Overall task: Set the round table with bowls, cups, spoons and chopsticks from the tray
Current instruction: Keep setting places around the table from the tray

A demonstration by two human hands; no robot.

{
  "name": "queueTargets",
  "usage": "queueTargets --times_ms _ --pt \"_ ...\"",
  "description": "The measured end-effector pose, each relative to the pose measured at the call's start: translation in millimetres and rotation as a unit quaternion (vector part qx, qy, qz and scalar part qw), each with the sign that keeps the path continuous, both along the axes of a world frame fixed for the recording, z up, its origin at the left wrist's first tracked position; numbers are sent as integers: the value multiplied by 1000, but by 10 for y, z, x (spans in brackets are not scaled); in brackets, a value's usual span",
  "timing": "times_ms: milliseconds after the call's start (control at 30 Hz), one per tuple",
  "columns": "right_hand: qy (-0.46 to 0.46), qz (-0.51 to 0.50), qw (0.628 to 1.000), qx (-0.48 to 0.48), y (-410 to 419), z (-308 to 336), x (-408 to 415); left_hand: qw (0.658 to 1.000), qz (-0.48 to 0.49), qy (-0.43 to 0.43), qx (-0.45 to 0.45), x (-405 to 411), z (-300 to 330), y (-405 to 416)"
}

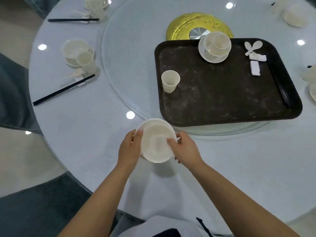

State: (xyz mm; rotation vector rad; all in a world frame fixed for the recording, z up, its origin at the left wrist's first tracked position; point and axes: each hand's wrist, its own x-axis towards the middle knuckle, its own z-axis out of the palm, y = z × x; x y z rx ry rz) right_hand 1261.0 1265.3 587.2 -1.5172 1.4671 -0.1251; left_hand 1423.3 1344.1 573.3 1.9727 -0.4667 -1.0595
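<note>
I have both hands clasping the rim of the bowl point(156, 140), left hand point(130, 147) and right hand point(183, 149) on opposite sides, so it stays level over the plate beneath it. It sits just nearside of the tray point(222, 93), where a cup point(170, 81) waits.

Cup point(170, 81) on tray point(222, 93), left side.
</note>
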Motion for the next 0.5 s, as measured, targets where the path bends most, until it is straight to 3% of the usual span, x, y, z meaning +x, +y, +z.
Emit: queueTargets --times_ms 233,500 --pt "-75 -46 982 167 286 -126 366 997 -24 -55 39 318 -201 440" --pt "-125 -41 978 159 319 -213 517 994 -59 -82 51 492 -275 549"
